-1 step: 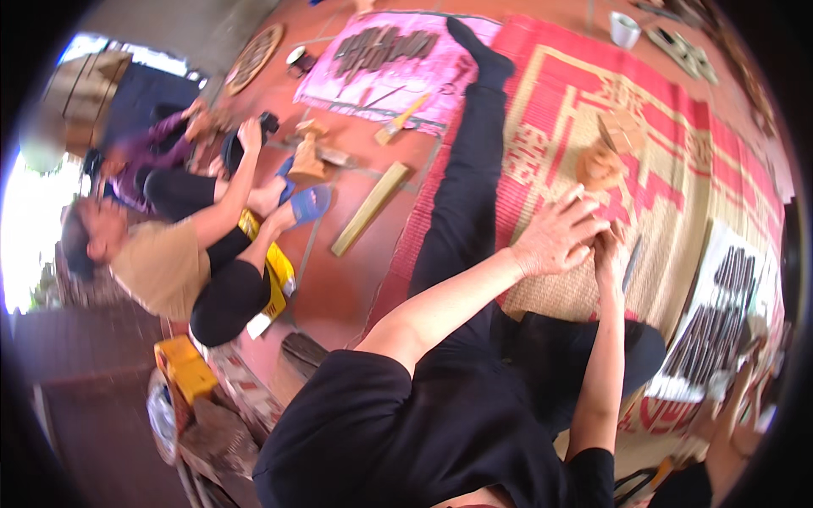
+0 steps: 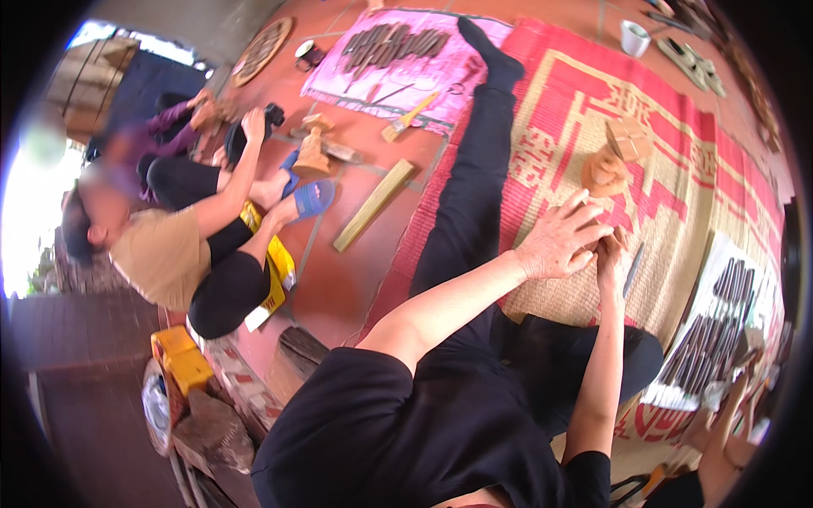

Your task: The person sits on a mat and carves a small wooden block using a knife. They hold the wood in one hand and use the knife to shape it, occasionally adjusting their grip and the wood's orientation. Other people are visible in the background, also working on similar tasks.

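Observation:
My left hand [image 2: 555, 241] is over the woven mat, palm down with its fingers spread, and I see nothing in its grip. Close against its thumb side is my right hand [image 2: 611, 261], fingers curled; whatever they may hold is hidden. Just beyond my fingertips lies a carved wooden figure [image 2: 605, 172] of light brown wood with a squared block base [image 2: 628, 139]. Whether my left fingertips touch it I cannot tell. A slim grey blade-like tool [image 2: 633, 269] rests on the mat to the right of my right hand.
My outstretched leg [image 2: 471, 161] crosses the red and tan mat [image 2: 542, 102]. Dark carving tools lie on a pink cloth [image 2: 334, 80] and a white sheet [image 2: 677, 372]. A wooden strip [image 2: 374, 206], a brush [image 2: 408, 117] and a white cup [image 2: 634, 38] are around. Co-workers sit left and lower right.
The whole view has shifted slightly, with the mat and figure a little further right in the picture. Both my hands keep nearly the same pose.

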Demonstrator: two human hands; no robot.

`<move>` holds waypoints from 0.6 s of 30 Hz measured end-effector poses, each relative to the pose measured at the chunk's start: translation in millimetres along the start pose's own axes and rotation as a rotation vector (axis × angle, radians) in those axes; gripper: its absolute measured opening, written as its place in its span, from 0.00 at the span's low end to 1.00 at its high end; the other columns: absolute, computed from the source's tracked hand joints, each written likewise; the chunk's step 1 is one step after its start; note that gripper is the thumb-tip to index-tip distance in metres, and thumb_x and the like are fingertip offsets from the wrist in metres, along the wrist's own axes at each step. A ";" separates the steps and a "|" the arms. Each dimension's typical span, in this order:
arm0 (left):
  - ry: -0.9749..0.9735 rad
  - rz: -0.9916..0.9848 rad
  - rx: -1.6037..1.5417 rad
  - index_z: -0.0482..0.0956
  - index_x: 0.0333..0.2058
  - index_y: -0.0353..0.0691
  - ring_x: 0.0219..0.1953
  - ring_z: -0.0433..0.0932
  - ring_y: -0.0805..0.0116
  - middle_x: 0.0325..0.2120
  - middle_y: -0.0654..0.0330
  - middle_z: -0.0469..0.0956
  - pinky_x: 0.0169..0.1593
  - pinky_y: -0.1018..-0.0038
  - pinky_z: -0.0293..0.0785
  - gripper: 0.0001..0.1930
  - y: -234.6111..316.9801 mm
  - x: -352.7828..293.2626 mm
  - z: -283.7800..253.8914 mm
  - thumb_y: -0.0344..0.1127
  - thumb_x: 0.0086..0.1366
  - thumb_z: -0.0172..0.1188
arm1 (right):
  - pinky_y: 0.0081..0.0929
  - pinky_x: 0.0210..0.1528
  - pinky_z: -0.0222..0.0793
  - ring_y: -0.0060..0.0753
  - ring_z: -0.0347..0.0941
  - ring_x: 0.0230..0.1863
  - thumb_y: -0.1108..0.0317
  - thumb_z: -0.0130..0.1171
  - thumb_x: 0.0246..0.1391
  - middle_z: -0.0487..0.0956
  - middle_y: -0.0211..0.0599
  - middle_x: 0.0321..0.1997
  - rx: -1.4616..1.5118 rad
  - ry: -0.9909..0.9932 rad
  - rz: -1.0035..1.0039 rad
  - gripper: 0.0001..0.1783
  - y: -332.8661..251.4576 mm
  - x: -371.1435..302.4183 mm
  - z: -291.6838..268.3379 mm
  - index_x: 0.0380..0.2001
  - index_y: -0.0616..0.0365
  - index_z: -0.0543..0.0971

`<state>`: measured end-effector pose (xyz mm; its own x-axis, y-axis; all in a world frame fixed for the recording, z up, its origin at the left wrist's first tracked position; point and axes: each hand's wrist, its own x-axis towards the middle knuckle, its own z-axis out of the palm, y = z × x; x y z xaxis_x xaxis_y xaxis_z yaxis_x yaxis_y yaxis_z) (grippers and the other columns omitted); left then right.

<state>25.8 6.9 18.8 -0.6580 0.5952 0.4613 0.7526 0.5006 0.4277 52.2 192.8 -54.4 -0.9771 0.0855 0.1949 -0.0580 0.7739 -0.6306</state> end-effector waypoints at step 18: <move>0.002 -0.022 -0.100 0.72 0.53 0.52 0.67 0.55 0.43 0.56 0.58 0.66 0.58 0.51 0.68 0.25 4.1 -9.3 10.4 0.38 0.54 0.63 | 0.41 0.43 0.71 0.48 0.74 0.42 0.73 0.54 0.54 0.75 0.41 0.37 -0.127 -0.051 -0.013 0.09 5.8 -0.7 -9.6 0.38 0.56 0.79</move>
<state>35.2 9.9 8.1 -0.6746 0.5833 0.4524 0.7319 0.4486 0.5129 54.5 203.3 -50.9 -0.9857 0.0456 0.1619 -0.0474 0.8483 -0.5274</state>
